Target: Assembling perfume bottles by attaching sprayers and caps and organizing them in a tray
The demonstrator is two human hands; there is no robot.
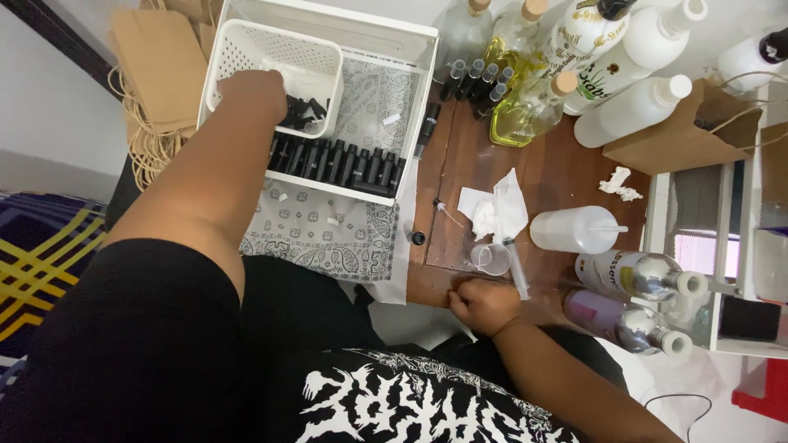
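Left hand: the left hand (253, 92) reaches into a small white perforated basket (246, 49); its fingers are hidden over the rim, so I cannot tell whether its grip is open or closed.
Basket contents: small black caps (302, 113) lie in the basket's near corner, just beside the left hand and touching or nearly touching it.
Tray: the basket sits in a larger white tray (394, 33), where a row of small dark bottles (336, 162) lies below the basket, near the left forearm.
Right hand: the right hand (484, 305) rests as a closed fist on the near edge of the wooden bench (566, 164); nothing can be seen in its grip.
Near the right hand: a clear syringe (517, 267) and a small clear cup (492, 258) lie just above it, with crumpled white tissue (492, 209) beyond.
Cloth: a grey paisley cloth (328, 234) lies under the tray.
Far side: large oil and plastic bottles (574, 74) stand well apart from both hands.
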